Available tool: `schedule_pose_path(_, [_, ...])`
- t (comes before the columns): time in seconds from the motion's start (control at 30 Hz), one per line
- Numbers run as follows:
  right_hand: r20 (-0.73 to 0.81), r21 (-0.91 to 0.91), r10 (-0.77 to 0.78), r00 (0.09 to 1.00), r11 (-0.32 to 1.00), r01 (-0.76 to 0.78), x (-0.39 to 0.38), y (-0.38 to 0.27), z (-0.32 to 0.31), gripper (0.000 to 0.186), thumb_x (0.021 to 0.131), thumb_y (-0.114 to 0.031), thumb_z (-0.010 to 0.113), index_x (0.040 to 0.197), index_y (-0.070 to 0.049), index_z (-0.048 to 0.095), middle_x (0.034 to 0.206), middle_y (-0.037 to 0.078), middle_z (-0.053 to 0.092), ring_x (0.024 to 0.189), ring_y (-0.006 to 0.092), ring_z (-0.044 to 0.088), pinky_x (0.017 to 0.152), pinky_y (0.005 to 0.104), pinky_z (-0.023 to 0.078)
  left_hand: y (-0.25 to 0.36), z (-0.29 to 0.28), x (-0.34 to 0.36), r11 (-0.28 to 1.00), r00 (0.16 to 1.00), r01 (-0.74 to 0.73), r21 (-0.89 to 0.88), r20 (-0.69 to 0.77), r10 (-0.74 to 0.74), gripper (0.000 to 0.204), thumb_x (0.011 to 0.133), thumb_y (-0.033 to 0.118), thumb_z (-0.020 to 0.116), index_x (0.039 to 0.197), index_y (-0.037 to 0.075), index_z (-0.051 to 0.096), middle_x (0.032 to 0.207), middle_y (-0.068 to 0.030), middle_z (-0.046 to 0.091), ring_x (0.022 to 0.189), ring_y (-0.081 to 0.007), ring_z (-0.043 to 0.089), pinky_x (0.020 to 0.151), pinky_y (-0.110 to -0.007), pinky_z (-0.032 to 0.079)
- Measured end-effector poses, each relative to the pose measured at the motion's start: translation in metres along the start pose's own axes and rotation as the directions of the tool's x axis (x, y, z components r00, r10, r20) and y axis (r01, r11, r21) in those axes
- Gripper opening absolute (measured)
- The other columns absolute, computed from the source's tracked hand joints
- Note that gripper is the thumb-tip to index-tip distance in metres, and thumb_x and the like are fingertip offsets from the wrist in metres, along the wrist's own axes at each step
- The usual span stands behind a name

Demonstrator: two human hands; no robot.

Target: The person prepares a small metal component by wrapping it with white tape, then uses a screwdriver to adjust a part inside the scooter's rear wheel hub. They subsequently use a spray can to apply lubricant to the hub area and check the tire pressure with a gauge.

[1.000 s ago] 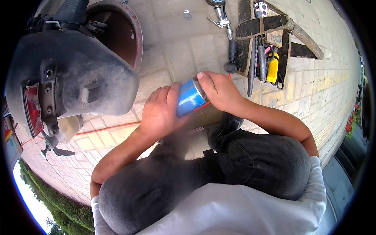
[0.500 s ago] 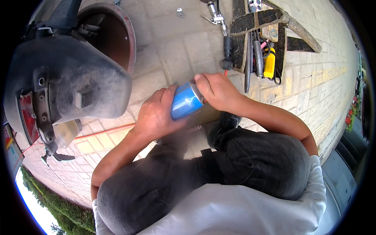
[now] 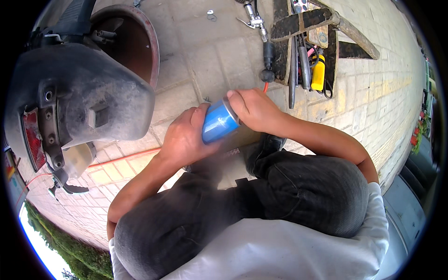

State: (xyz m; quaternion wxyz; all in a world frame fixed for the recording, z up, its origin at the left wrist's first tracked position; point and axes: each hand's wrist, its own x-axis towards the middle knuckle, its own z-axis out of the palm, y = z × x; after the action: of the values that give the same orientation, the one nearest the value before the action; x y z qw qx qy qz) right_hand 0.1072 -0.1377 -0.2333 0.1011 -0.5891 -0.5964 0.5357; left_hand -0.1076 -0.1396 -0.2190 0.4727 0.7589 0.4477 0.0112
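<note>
Blue can (image 3: pixel 219 123), clamped in left hand (image 3: pixel 184 140), fingers wrapped; right hand (image 3: pixel 254 109) fingers closed over its top. Since earlier, grip unchanged; view shifted slightly over paved floor (image 3: pixel 205 56).

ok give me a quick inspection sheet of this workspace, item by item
surface: paved brick ground, dusty, in sunlight
job's things: blue can held tilted between both hands, above the knees
clutter: wooden tool tray with a yellow tool and dark hand tools; small metal bits lie loose on the paving
grippers: left hand wrapped round the can's lower end; right hand gripping its upper end
cables: thin orange cord runs across the bricks; a hose fitting lies near the tray
surroundings: dusty scooter rear with red tail light at left, rusty wheel rim behind it, greenery at lower left
</note>
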Motion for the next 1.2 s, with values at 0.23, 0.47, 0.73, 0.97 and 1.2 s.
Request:
schedule_pose_path(0.23, [-0.207,-0.026,-0.563,0.800,0.820,0.571,-0.001,-0.003,-0.007,0.031,0.094,-0.028,0.046,0.104,-0.004,0.062,0.080,0.015,0.066,0.078,0.0368,0.062,0.066,0.0457,0.048,-0.015,-0.008,-0.008,0.362,0.882,0.419,-0.833,0.467,0.055,0.078,0.067,0.030,0.079,0.128,-0.005,0.046,0.111,-0.0162,0.062,0.102,-0.0256,0.061,0.090,-0.036,0.047])
schedule_pose_path(0.47, [-0.108,-0.080,-0.384,0.917,0.923,0.376,-0.008,0.005,0.009,0.034,0.094,-0.027,0.042,0.096,-0.004,0.066,0.073,0.017,0.065,0.063,0.0377,0.061,0.061,0.0462,0.048,-0.011,-0.008,-0.002,0.810,0.908,0.269,-0.521,0.418,-0.031,0.081,0.066,0.033,0.078,0.130,-0.001,0.044,0.111,-0.0188,0.061,0.102,-0.0286,0.061,0.091,-0.038,0.046])
schedule_pose_path(0.73, [-0.394,-0.122,-0.196,0.898,0.980,0.160,-0.018,0.020,-0.028,0.032,0.093,-0.033,0.049,0.098,-0.004,0.063,0.067,0.018,0.062,0.063,0.0360,0.061,0.058,0.0435,0.047,-0.009,-0.002,0.007,0.982,0.998,-0.063,-0.179,0.020,0.067,0.096,0.067,0.036,0.082,0.140,0.000,0.032,0.134,-0.0228,0.042,0.127,-0.0341,0.042,0.104,-0.041,0.035])
schedule_pose_path(0.97, [-0.933,-0.220,-0.092,0.347,0.910,-0.352,-0.054,0.136,-0.160,0.040,0.087,-0.035,0.065,0.105,-0.001,0.054,0.086,0.016,0.064,0.075,0.0319,0.063,0.067,0.0405,0.050,-0.064,0.026,-0.013,0.825,0.974,0.226,-0.519,0.091,-0.209,0.064,0.086,0.029,0.068,0.135,-0.001,0.040,0.136,-0.0154,0.044,0.121,-0.0272,0.046,0.100,-0.039,0.039])
schedule_pose_path(1.2, [-0.905,-0.398,-0.202,0.374,0.712,-0.578,-0.004,0.171,-0.209,0.037,0.087,-0.031,0.062,0.106,0.001,0.057,0.108,0.024,0.059,0.100,0.0418,0.056,0.084,0.0478,0.046,-0.056,0.015,-0.017,0.842,0.974,0.225,-0.490,0.128,-0.186,0.042,0.092,0.022,0.062,0.123,-0.003,0.051,0.112,-0.0108,0.062,0.100,-0.0182,0.058,0.092,-0.032,0.044])
